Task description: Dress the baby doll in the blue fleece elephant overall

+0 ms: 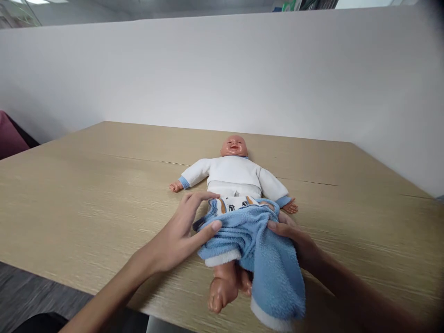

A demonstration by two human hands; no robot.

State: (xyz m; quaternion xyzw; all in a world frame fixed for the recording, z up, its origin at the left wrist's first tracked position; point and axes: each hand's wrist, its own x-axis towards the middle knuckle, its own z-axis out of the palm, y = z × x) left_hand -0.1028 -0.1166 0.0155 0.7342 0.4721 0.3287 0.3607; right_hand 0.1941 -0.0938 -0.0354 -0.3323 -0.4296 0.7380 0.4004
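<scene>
A baby doll (233,173) in a white top with blue cuffs lies on its back, head away from me. Blue fleecy trousers (239,226) with white hems are bunched over its legs, their patterned lining showing at the waist. Both doll feet (224,289) poke out by the left trouser leg, while the right leg of the trousers hangs loose toward me. My left hand (176,231) pinches the left side of the waist, thumb in front. On the other side, my right hand (293,231) grips the trousers with its thumb on top; its other fingers are partly hidden behind the cloth.
The doll lies near the front edge of a wooden table (86,199) with thin seams across it. A pale partition (222,74) rises behind the table. Something dark pink (10,136) stands past the left edge, and grey floor (31,286) shows at lower left.
</scene>
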